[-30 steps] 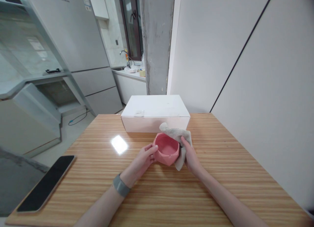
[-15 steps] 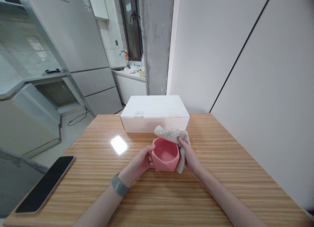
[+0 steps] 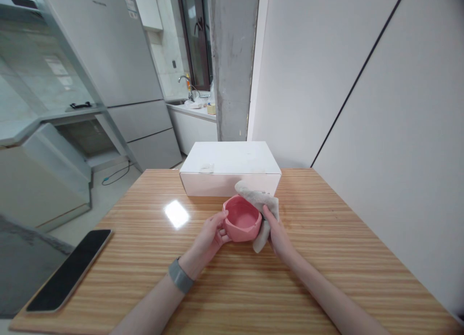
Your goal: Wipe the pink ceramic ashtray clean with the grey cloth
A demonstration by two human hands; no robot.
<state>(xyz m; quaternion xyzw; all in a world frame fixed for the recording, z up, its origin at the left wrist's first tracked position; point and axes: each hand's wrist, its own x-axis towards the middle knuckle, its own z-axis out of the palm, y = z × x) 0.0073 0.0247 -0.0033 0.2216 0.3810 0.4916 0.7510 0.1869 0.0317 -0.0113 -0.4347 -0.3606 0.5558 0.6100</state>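
Note:
A pink faceted bowl (image 3: 242, 231) is held over the middle of the table, its opening tilted toward me. My left hand (image 3: 212, 234) grips it by the left side, thumb at the rim and fingers beneath. A grey cloth (image 3: 259, 199) is bunched in my right hand (image 3: 276, 231), which presses it against the bowl's right side. Part of the cloth sticks up past the back rim, and another end hangs down below. The right fingers are mostly hidden behind the cloth.
Just behind the bowl, a white box (image 3: 232, 158) stands on the wood-grain table (image 3: 326, 257). A dark phone-like slab (image 3: 70, 272) lies at the table's left edge. A white wall (image 3: 348, 59) rises along the right, with a fridge (image 3: 105, 50) beyond the table to the left.
The bowl has tilted further toward me and risen slightly, turning in my left hand. My right hand and the cloth have shifted a little along its right side.

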